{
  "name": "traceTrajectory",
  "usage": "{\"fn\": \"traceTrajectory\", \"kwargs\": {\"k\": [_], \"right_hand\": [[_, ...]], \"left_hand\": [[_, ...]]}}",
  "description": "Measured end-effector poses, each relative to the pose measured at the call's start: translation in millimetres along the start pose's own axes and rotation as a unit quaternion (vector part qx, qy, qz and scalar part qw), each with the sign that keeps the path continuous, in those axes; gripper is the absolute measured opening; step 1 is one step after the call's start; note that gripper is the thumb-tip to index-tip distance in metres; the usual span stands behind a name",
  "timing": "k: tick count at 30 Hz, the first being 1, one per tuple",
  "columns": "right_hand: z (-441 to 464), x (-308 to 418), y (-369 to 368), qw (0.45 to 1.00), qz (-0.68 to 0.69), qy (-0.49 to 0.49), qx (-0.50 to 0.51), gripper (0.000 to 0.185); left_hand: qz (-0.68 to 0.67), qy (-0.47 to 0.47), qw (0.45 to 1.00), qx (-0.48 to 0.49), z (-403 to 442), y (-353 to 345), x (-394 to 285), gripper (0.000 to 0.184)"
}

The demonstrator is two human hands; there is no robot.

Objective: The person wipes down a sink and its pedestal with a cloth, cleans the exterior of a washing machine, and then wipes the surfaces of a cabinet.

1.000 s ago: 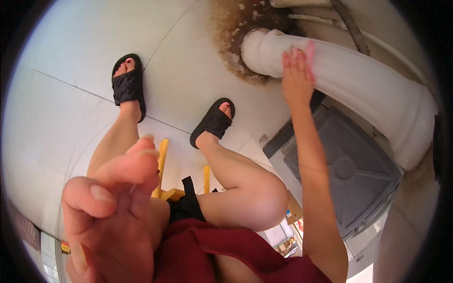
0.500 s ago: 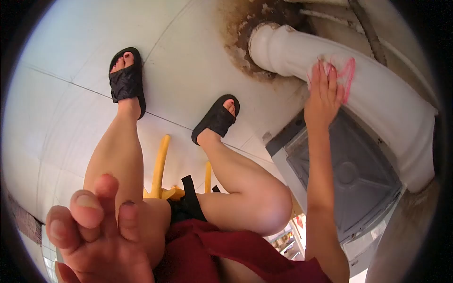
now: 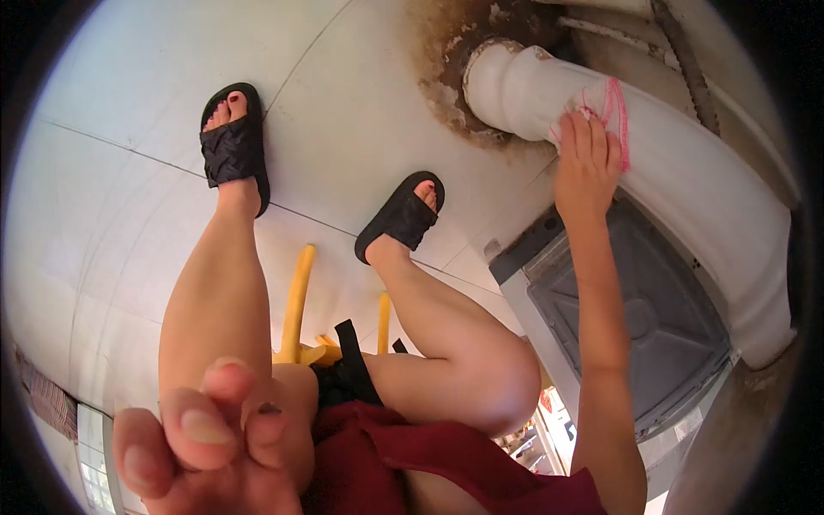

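Note:
A thin white cloth with pink edging lies against a curved white column. My right hand holds the cloth, its fingers bent over it and pressing it to the column's upper part. Some of the cloth sticks out past the fingertips on the right. At the lower left, close to the camera, my left hand is raised palm up. Its fingers are loosely curled and apart, with nothing between them, and the frame's bottom edge cuts off the palm.
Brown stains surround the column's narrow end. Below the column is a grey plastic panel on a pale frame. Two feet in black sandals rest on pale floor tiles. Yellow stool legs show between the person's legs.
My right hand first slid right along the column with the cloth, then shifted slightly up, spreading the cloth beyond the fingers. My left hand has dropped lower, and the view has shifted a little.

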State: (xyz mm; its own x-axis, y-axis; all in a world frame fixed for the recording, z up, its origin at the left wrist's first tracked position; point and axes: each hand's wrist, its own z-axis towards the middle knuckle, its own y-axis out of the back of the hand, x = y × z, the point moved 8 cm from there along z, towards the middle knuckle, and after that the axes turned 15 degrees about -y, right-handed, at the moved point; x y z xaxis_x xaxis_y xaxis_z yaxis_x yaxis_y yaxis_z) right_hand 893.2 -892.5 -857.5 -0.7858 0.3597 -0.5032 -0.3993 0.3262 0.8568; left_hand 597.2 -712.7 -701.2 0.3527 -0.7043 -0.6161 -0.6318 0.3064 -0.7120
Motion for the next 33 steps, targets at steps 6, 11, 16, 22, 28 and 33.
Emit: {"fn": "traceTrajectory", "kwargs": {"k": [6,11,16,22,28,33], "right_hand": [[16,54,-77,0.998,-0.039,0.044,0.018,0.034],[11,55,-86,0.993,0.119,0.013,0.024,0.037],[-26,11,-46,0.996,0.082,-0.047,0.008,0.043],[-53,-12,-45,0.994,-0.002,-0.05,-0.094,0.048],[-44,41,-109,0.999,-0.009,0.0,-0.04,0.043],[-45,23,-97,0.999,-0.012,-0.025,0.046,0.044]], "left_hand": [[-0.017,-0.014,0.999,-0.043,0,2,-4,0.049],[-0.048,0.003,0.996,-0.074,-1,-2,-1,0.048],[-0.045,0.009,0.995,-0.089,-3,0,-3,0.046],[-0.039,0.005,0.994,-0.104,-1,0,-2,0.045],[-0.02,0.013,0.993,-0.114,1,-2,0,0.045],[0.0,0.028,0.99,-0.138,1,-1,2,0.045]]}}
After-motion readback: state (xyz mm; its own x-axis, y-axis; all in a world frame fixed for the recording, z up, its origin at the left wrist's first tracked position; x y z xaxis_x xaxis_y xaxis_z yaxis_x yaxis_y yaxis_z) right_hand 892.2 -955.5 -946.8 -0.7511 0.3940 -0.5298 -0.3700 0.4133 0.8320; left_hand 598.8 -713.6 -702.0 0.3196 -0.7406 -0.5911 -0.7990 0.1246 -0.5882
